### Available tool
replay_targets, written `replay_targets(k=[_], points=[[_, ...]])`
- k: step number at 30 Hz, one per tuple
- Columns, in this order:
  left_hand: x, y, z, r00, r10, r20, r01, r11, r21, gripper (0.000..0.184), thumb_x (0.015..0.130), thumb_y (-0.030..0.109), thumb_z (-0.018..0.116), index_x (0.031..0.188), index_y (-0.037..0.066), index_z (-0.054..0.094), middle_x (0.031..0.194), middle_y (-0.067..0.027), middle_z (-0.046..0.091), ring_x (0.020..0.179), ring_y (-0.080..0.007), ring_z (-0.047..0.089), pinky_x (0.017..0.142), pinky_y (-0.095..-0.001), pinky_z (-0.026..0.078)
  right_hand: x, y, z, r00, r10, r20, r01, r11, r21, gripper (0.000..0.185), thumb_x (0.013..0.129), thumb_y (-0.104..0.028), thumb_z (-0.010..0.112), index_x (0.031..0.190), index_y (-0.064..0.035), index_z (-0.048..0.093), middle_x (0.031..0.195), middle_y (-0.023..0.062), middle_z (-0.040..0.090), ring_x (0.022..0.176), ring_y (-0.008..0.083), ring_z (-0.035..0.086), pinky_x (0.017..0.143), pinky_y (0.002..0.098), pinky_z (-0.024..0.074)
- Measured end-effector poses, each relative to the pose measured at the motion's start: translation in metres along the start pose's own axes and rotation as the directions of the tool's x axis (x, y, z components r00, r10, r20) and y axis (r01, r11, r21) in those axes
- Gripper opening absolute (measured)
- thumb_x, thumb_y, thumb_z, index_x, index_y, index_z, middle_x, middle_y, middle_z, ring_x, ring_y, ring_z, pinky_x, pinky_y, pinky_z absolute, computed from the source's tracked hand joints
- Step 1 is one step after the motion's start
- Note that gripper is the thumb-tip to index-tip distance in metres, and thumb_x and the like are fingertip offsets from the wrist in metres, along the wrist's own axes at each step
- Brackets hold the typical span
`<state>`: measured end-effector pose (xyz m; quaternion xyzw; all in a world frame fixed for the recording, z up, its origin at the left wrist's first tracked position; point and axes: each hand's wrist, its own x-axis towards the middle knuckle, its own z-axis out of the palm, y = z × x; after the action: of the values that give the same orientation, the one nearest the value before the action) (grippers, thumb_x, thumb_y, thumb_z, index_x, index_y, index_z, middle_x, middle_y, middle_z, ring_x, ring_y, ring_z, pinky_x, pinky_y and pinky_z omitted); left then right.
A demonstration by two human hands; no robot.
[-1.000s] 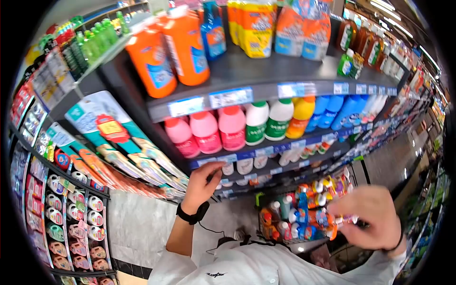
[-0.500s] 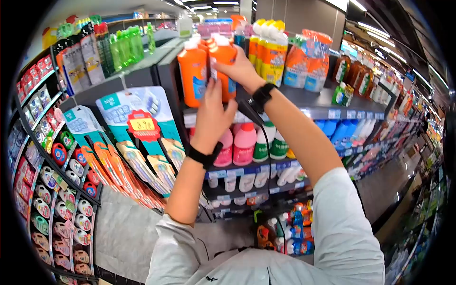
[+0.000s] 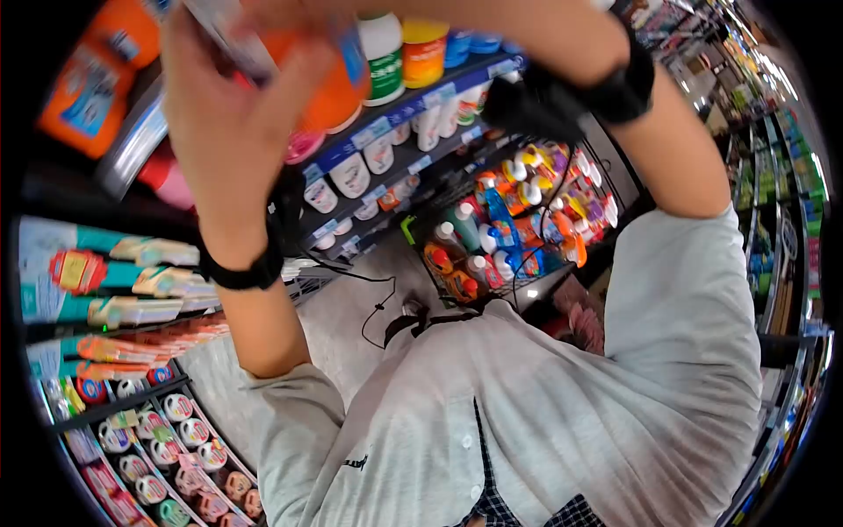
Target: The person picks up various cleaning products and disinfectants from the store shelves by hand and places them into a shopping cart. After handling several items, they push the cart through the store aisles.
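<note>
An orange bottle (image 3: 338, 92) with a blue label is tilted at the top of the head view, in front of the shelf. My right hand (image 3: 303, 13) is closed over its upper part, mostly cut off by the frame edge. My left hand (image 3: 224, 132) is raised in front of the bottle, its thumb lying across the orange side. Motion smears its fingers, so its grip is unclear. Between the hands is a pale flat thing (image 3: 233, 35), too blurred to name. More orange bottles (image 3: 83, 101) stand on the shelf at upper left.
Lower shelves (image 3: 378, 132) carry white, green and yellow containers. A basket (image 3: 430, 263) of colourful bottles stands below, by my body. Hanging toothbrush packs (image 3: 149, 281) are at left, above a rack of detergent bottles (image 3: 180, 408). A black cable (image 3: 378, 279) hangs near my waist.
The view has tipped downward and turned. The orange bottle has come away from its row on the top shelf and is now tilted nearer to me, with both hands at it.
</note>
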<state>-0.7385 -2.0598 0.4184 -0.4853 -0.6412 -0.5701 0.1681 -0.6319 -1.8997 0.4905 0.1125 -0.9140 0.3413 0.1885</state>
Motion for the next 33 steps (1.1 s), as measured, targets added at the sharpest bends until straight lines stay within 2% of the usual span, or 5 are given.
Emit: replay_targets(k=[9, 11, 15, 23, 33], points=[[-0.178, -0.103, 0.199, 0.745, -0.387, 0.544, 0.448, 0.894, 0.022, 0.070, 0.060, 0.023, 0.083, 0.118, 0.004, 0.048, 0.109, -0.0164, 0.062, 0.097, -0.0331, 0.062, 0.080, -0.0375, 0.050, -0.244, 0.299, 0.081, 0.540, 0.782, 0.310, -0.743, 0.271, 0.612, 0.046, 0.091, -0.046, 0.051, 0.118, -0.0092, 0.057, 0.101, 0.0065, 0.062, 0.095, 0.0170, 0.060, 0.076, 0.0310, 0.0497], [-0.212, -0.121, 0.235, 0.692, -0.420, 0.587, 0.521, 0.854, -0.003, 0.068, 0.060, 0.023, 0.083, 0.116, 0.004, 0.048, 0.107, -0.0159, 0.062, 0.096, -0.0334, 0.062, 0.080, -0.0385, 0.050, -0.360, 0.445, 0.168, 0.996, 0.064, -0.054, -0.083, 0.851, -0.519, 0.022, 0.082, -0.017, 0.055, 0.099, -0.0059, 0.063, 0.089, 0.0122, 0.060, 0.082, 0.0283, 0.063, 0.064, 0.0371, 0.0528], [-0.259, -0.148, 0.290, 0.560, -0.553, 0.617, 0.695, 0.719, 0.014, 0.064, 0.062, 0.018, 0.082, 0.116, 0.005, 0.049, 0.105, -0.0143, 0.063, 0.097, -0.0305, 0.063, 0.082, -0.0378, 0.050, -0.383, 0.472, 0.232, 0.207, 0.976, 0.067, -0.977, 0.204, 0.059, 0.035, 0.078, -0.031, 0.060, 0.100, -0.0042, 0.064, 0.100, 0.0209, 0.066, 0.092, 0.0346, 0.064, 0.076, 0.0452, 0.0513], [-0.301, -0.170, 0.350, 0.515, -0.686, 0.513, 0.740, 0.659, 0.138, 0.061, 0.063, 0.019, 0.082, 0.114, 0.005, 0.051, 0.105, -0.0111, 0.064, 0.094, -0.0273, 0.064, 0.082, -0.0354, 0.051, -0.380, 0.464, 0.240, 0.204, 0.979, 0.016, -0.940, 0.201, -0.277, 0.046, 0.075, -0.040, 0.069, 0.097, -0.0002, 0.059, 0.091, 0.0181, 0.066, 0.084, 0.0354, 0.064, 0.072, 0.0445, 0.0519], [-0.297, -0.198, 0.424, 0.569, -0.503, 0.651, 0.523, 0.832, 0.185, 0.067, 0.062, 0.022, 0.082, 0.118, 0.005, 0.050, 0.111, -0.0155, 0.061, 0.100, -0.0339, 0.060, 0.084, -0.0391, 0.050, -0.479, 0.362, 0.179, 0.036, 0.997, -0.061, -0.715, 0.069, 0.696, 0.038, 0.078, -0.012, 0.072, 0.110, -0.0025, 0.056, 0.088, 0.0086, 0.064, 0.074, 0.0206, 0.066, 0.066, 0.0314, 0.0528]])
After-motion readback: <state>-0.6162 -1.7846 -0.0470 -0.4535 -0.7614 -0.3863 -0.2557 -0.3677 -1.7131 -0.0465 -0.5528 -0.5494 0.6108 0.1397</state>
